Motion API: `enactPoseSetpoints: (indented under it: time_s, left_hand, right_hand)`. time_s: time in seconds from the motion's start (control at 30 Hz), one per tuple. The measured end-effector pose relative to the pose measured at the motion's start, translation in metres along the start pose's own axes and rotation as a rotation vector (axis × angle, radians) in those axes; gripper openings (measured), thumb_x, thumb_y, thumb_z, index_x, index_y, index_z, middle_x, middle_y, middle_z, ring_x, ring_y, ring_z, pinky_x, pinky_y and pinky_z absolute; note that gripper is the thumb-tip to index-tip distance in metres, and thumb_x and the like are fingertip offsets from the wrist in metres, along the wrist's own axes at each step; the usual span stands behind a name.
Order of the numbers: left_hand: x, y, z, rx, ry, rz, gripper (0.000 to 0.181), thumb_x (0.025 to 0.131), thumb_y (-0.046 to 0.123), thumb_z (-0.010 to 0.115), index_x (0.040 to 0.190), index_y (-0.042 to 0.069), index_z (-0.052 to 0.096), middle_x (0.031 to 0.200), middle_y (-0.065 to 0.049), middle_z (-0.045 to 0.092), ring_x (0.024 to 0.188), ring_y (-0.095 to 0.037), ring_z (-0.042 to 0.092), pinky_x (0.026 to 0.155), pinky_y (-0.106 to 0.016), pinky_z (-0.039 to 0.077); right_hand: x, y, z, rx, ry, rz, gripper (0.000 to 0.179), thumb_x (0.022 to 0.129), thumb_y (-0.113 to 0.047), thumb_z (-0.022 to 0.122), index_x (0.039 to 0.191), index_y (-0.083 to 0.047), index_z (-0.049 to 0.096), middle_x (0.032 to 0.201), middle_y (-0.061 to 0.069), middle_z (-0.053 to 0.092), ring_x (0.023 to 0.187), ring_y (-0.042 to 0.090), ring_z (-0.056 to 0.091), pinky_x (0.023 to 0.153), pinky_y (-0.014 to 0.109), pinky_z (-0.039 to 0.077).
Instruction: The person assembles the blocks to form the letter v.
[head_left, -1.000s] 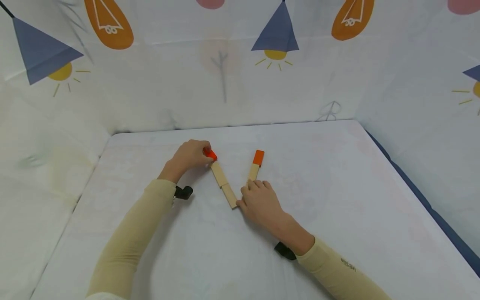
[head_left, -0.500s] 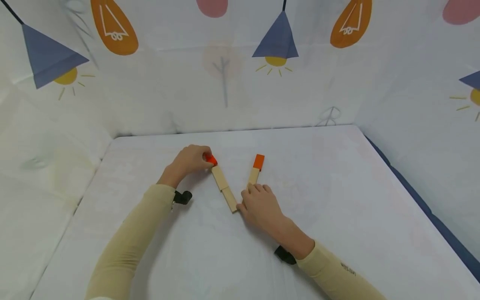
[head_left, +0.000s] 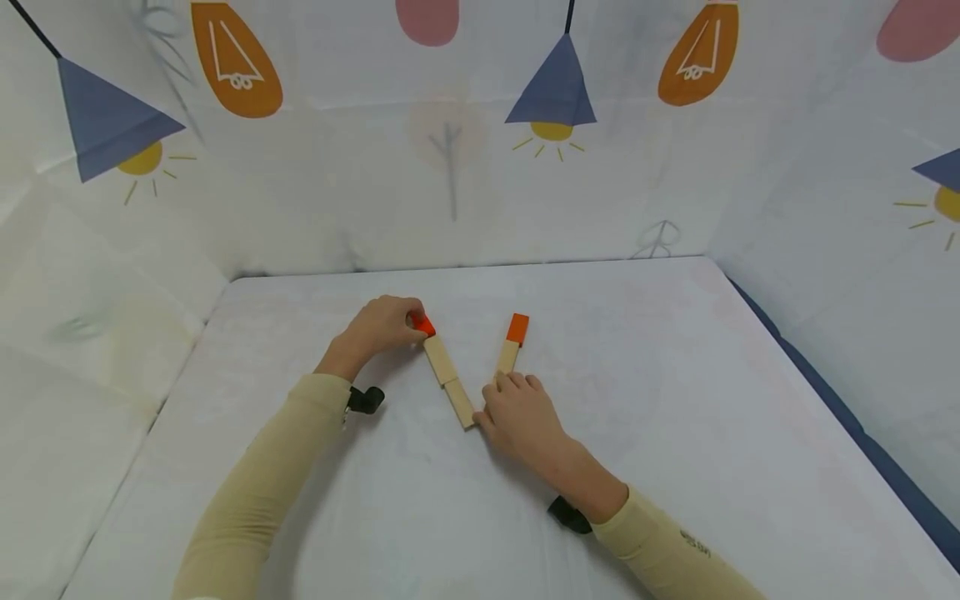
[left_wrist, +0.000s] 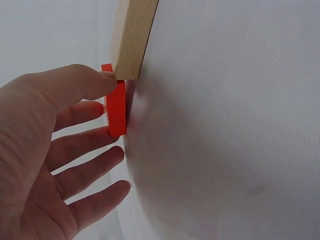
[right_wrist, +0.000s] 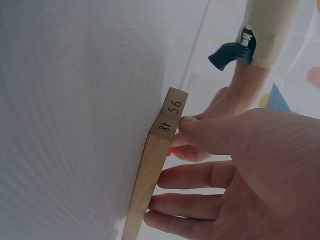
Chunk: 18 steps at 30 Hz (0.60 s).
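Note:
Flat wooden blocks lie end to end in a V on the white table. My left hand [head_left: 381,323] pinches a red block [left_wrist: 117,107] between thumb and fingers, at the far end of the V's left arm. That red block touches the end of a plain wooden block [head_left: 440,360]; another wooden block [head_left: 459,404] continues toward the V's point. My right hand [head_left: 523,414] lies over the right arm's lower part, its fairly straight fingers and thumb touching a wooden block [right_wrist: 150,167] whose end bears a handwritten number. A second red block [head_left: 517,328] tops the right arm, untouched.
The table [head_left: 675,400] spreads wide around the V. White fabric walls [head_left: 337,183] with printed lamps and bulbs rise behind and at both sides. Dark wrist camera mounts [head_left: 366,400] stick out below both wrists.
The whole head view has slid slightly downward. My left hand keeps its pinch on the red block, which turns a little into line with the left arm. My right hand stays in place.

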<state>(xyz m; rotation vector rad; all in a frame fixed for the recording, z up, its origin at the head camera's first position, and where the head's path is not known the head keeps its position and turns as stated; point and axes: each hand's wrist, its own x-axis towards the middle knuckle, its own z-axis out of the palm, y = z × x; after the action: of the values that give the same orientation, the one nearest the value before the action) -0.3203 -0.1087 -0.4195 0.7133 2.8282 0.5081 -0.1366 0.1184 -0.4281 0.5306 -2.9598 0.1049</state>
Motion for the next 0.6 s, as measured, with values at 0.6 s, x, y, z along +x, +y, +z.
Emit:
enactPoseSetpoints:
  time_s: [0.6]
  left_hand:
    - [0.0051,-0.0020,0.0022,0.031,-0.014,0.042,0.020,0.088,0.024,0.067,0.106,0.016,0.067,0.100,-0.002,0.069,0.085,-0.021,0.058,0.076,-0.035,0.048]
  right_hand:
    - [-0.0003,-0.0009,-0.0004,-0.020,-0.015,0.003,0.028,0.094,-0.038,0.066,0.093,-0.009,0.065,0.098,0.007,0.066,0.108,0.027,0.062,0.097,0.045,0.047]
